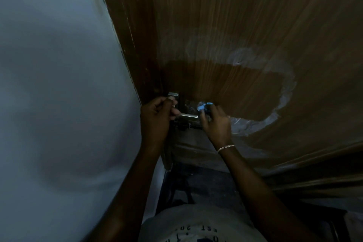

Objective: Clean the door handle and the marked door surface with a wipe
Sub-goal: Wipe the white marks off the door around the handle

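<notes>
A brown wooden door (245, 25) fills the upper right. Its silver lever handle (189, 116) sticks out near the door's left edge. My left hand (157, 118) is curled around the handle's left end. My right hand (215, 122) presses a crumpled blue-white wipe (203, 106) against the door just right of the handle. A darker patch (235, 88) spreads above the handle, bordered on its right and lower sides by a whitish smeared ring (288, 84).
A white wall (59, 84) takes up the left side, meeting the dark door frame (137, 45). Below the door lies a dark floor (206, 186). My light shirt (196, 222) shows at the bottom. The scene is dim.
</notes>
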`<state>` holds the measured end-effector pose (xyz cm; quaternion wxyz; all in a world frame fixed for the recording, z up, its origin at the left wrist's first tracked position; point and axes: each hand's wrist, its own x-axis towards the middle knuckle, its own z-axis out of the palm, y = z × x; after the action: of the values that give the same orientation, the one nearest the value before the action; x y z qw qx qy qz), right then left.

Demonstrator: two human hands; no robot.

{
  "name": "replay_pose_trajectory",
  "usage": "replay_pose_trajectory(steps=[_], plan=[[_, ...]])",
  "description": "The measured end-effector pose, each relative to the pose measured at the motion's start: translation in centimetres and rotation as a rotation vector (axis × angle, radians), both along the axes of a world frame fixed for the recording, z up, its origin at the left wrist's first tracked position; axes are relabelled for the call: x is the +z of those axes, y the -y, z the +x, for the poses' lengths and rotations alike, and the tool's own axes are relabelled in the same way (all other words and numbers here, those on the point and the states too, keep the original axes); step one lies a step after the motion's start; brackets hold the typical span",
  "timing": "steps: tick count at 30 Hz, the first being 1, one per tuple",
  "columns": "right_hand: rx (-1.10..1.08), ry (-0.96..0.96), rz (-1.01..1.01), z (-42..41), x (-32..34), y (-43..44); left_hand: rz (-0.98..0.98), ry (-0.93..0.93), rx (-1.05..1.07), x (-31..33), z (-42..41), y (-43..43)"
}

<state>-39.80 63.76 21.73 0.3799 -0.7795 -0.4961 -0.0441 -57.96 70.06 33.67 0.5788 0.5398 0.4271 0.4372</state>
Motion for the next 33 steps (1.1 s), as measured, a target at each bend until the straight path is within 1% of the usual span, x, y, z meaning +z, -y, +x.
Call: replay_pose_trajectory(steps=[2,4,6,9,11,14,16,17,20,21,24,26,28,30,33], plan=[[-0.027,-0.002,-0.05,0.5,-0.6,0.5,0.002,0.004,0.006,0.0,-0.1,-0.1],[-0.062,-0.004,-0.02,1.0,-0.6,0.6,-0.001,0.015,0.024,0.2,-0.4,-0.2],[-0.043,0.02,0.001,0.7,0.0,-0.2,-0.011,0.017,0.043,0.2,-0.6,-0.4],[0.03,0.108,-0.09,-0.3,0.2,-1.0,-0.016,0.015,0.042,0.1,-0.6,-0.3],[0.01,0.119,-0.146,0.1,-0.1,-0.5,-0.011,0.017,0.037,0.3,-0.6,-0.1],[-0.045,0.105,-0.076,0.6,0.3,-0.3,-0.014,0.023,0.059,0.4,-1.0,-0.2],[-0.021,0.119,-0.029,0.0,1.0,-1.2,-0.025,0.004,0.072,0.3,-1.2,-0.3],[-0.003,0.134,-0.037,-0.4,1.3,-1.7,-0.032,-0.008,0.068,0.3,-1.3,-0.3],[0.037,0.124,-0.177,-0.8,1.2,-1.9,-0.045,-0.027,0.051,0.4,-1.2,-0.1],[0.025,0.114,-0.181,-0.7,1.1,-1.7,-0.042,-0.028,0.051,0.4,-1.3,0.0],[-0.02,0.107,-0.064,-0.8,1.7,-1.8,-0.034,-0.029,0.072,0.3,-1.6,-0.2],[0.007,0.144,-0.046,-1.6,2.5,-2.7,-0.028,-0.048,0.087,0.1,-1.8,-0.3],[0.021,0.189,-0.107,-2.4,2.8,-3.4,-0.024,-0.06,0.085,0.1,-1.7,-0.2],[-0.016,0.24,-0.186,-2.7,2.7,-3.6,-0.013,-0.054,0.075,0.1,-1.6,-0.1],[-0.039,0.273,-0.189,-2.8,2.7,-3.5,0.0,-0.038,0.08,0.2,-1.7,-0.2]])
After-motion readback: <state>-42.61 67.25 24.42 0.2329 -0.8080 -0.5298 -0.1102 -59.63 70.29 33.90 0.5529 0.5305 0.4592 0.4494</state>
